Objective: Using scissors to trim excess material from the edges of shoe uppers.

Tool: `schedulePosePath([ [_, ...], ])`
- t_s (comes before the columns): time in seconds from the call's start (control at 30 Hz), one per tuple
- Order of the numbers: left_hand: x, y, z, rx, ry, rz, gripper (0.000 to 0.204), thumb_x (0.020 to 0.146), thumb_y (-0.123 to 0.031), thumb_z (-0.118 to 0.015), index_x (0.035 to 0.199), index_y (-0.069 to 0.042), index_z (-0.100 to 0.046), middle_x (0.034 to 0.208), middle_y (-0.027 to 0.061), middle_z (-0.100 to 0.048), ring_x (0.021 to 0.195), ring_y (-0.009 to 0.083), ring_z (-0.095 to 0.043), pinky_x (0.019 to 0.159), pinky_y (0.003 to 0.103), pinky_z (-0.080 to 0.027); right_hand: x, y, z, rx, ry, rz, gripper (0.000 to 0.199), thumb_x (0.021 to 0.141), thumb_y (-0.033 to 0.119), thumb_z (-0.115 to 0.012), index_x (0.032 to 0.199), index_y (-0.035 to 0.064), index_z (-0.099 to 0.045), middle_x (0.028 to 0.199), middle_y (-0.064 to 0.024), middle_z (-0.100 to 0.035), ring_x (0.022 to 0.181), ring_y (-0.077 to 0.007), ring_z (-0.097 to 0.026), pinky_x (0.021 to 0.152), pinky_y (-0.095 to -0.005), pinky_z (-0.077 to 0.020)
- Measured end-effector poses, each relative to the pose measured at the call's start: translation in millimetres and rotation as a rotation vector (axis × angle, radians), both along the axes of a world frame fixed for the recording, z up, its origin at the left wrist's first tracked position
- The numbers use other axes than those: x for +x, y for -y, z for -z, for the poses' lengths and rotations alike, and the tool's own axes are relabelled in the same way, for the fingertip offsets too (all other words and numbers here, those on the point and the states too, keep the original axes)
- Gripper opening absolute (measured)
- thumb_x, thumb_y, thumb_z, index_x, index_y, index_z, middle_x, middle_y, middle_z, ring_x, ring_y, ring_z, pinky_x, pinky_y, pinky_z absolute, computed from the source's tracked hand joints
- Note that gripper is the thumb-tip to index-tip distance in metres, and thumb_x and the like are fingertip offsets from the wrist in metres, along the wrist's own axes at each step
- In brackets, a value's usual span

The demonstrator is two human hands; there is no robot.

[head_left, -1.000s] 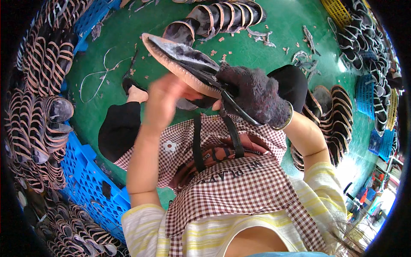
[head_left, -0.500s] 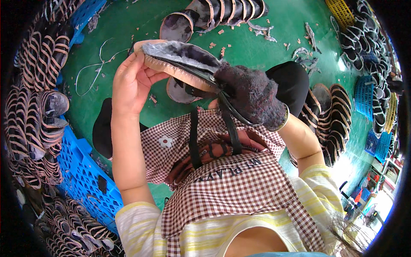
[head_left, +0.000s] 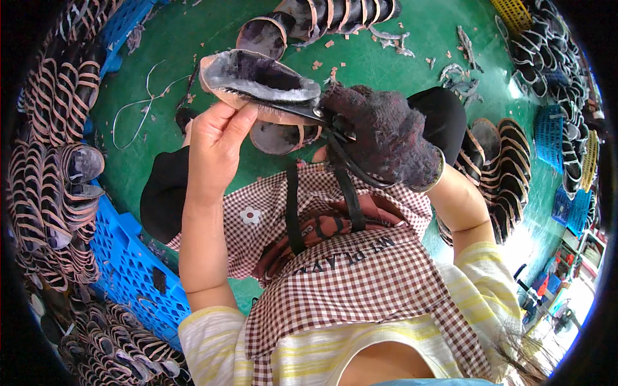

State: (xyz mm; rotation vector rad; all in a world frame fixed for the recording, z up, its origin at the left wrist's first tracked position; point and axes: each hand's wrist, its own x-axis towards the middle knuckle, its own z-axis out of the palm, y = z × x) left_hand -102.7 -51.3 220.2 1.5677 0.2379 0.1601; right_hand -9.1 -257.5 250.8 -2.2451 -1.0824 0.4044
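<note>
Two hands, one shoe piece: the left hand (head_left: pixel 217 141) is bare, thumb and fingers pinching the lower tan edge near the toe; the right hand (head_left: pixel 393 135) wears one dark knit glove, fingers curled round the black handles of one pair of scissors (head_left: pixel 349 162). Blade gap: can't tell. The shoe piece (head_left: pixel 235 83), tan outside with grey fluffy lining, is up between both hands, above the lap, opening tilted toward the camera, scissors against its near edge. One checked apron (head_left: pixel 360 276), one flower patch (head_left: pixel 250 215), two black straps (head_left: pixel 294 215). On the green floor (head_left: pixel 380 77): one loose shoe piece (head_left: pixel 271 139) just below the held one, one nested row (head_left: pixel 341 16) at top with one piece (head_left: pixel 262 37) at its left end, one white cord (head_left: pixel 136 125), several grey scraps (head_left: pixel 468 48). Right side: one nested pile (head_left: pixel 505 174), at least two blue baskets (head_left: pixel 548 138) and two yellow baskets (head_left: pixel 513 14). Left: stacked shoe pieces (head_left: pixel 38 193), too many to count, beside a blue crate (head_left: pixel 132 270).
</note>
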Motion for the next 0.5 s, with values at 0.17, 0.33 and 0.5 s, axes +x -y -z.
schedulePosePath([
  [0.17,-2,11,0,0.240,0.151,-0.054,0.015,0.085,-0.007,-0.055,0.093,0.004,-0.061,0.076,-0.0002,-0.060,0.065,0.0038,-0.047,0.059,0.019,-0.039,2,0,2,-0.026,0.050,-0.008,0.043,0.065,0.031,-0.074,0.099,0.0107,-0.059,0.075,-0.0129,-0.059,0.070,-0.0338,-0.059,0.056,-0.0366,-0.0458],
  [0.33,-6,4,6,0.378,0.081,-0.011,0.014,0.085,-0.008,-0.056,0.091,0.004,-0.060,0.074,0.0049,-0.060,0.068,0.0074,-0.051,0.063,0.022,-0.042,8,-5,-9,-0.037,-0.035,-0.087,0.045,0.067,0.038,-0.071,0.095,0.0060,-0.058,0.075,-0.0140,-0.062,0.067,-0.0290,-0.063,0.055,-0.0360,-0.0477],
  [0.5,-1,20,23,0.270,0.186,-0.144,0.014,0.085,-0.008,-0.056,0.093,0.003,-0.061,0.078,0.0044,-0.061,0.070,0.0090,-0.053,0.065,0.023,-0.043,25,1,45,0.336,-0.564,0.210,0.039,0.077,0.027,-0.066,0.106,0.0037,-0.053,0.086,-0.0055,-0.062,0.075,-0.0157,-0.059,0.063,-0.0304,-0.0471],
])
